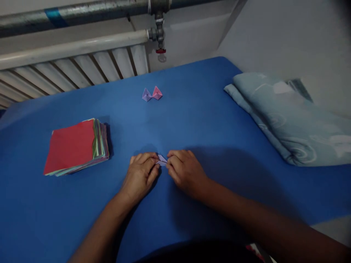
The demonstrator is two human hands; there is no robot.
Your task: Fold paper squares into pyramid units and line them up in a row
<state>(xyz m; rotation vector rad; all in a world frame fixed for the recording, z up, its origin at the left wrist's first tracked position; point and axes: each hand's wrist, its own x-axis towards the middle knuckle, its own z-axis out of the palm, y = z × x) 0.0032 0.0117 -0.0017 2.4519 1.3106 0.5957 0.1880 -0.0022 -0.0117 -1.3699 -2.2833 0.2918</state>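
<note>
Two bare hands: left hand (140, 176) and right hand (187, 171), backs upward, wrists angled inward, fingers curled, pinching one small folded lilac paper (162, 160) from opposite sides. Blue tabletop (197, 109) beneath; beyond its far edge, white radiator (82, 48), metal pipe (95, 14), red-handled valve (159, 33). Also on tabletop: red-topped paper stack (71, 148), purple and pink origami pieces (157, 93), folded swirl-patterned cloth (276, 113). Lilac paper between both sets of fingertips, partly covered.

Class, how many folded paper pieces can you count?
3: a lavender piece and a pink piece side by side farther back; a pale piece between the left hand and right hand, partly hidden.
</note>
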